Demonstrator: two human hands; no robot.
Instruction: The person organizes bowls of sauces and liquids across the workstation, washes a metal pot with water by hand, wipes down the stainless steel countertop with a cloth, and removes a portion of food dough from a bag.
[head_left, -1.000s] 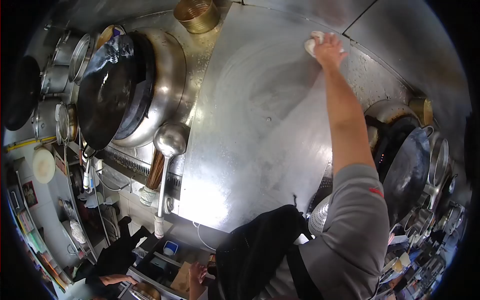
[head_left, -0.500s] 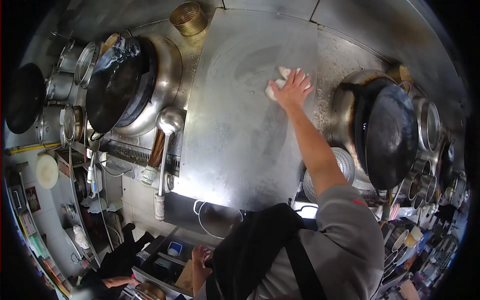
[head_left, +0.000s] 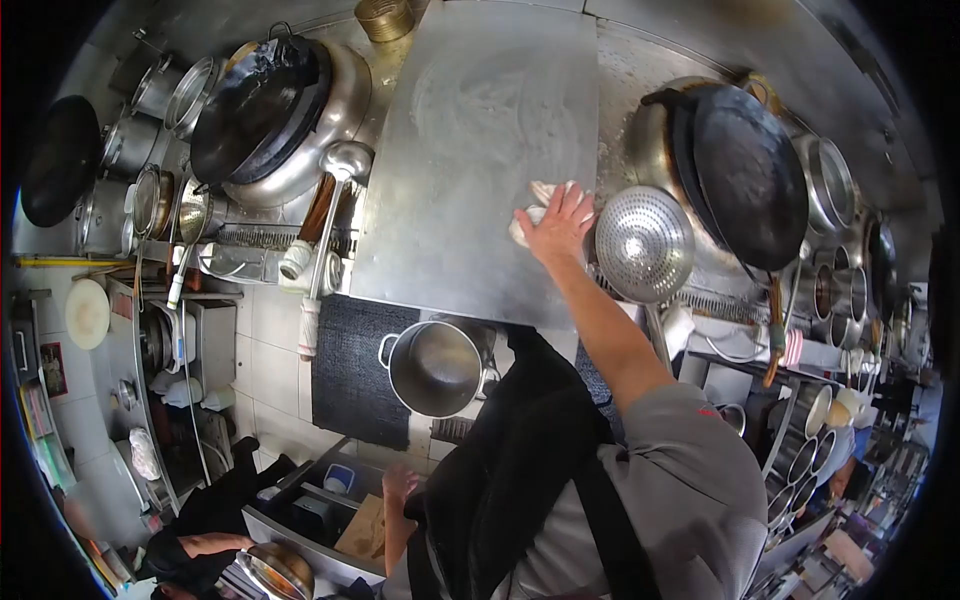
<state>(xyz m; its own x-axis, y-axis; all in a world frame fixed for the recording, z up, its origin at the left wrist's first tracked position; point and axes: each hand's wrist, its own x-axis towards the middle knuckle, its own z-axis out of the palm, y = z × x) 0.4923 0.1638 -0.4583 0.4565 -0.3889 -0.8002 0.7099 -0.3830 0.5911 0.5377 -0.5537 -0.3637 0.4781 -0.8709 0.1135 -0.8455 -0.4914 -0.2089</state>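
Note:
My right hand [head_left: 557, 226] presses a crumpled white cloth [head_left: 522, 232] onto a large flat steel sheet [head_left: 450, 200], near its right edge. The fingers are spread over the cloth and hide part of it. Faint streaks mark the sheet's surface. Low beside my body hangs my left hand [head_left: 400, 483], loosely open and somewhat blurred, with nothing seen in it. A perforated skimmer [head_left: 645, 245] lies just right of the sheet, close to my right forearm. On the left, a steel ladle [head_left: 348, 160] rests beside the sheet's edge.
Black woks stand tilted on either side, a left wok [head_left: 245, 125] and a right wok [head_left: 750, 175]. A two-handled pot [head_left: 435, 370] sits below the sheet's front edge, near a black mat [head_left: 360, 385]. At lower left, a co-worker's arm [head_left: 215, 543] is near a round pan [head_left: 278, 572].
My right hand has drawn the cloth along the sheet toward my body. The view has shifted, so more of the pot, the floor mat and the skimmer shows.

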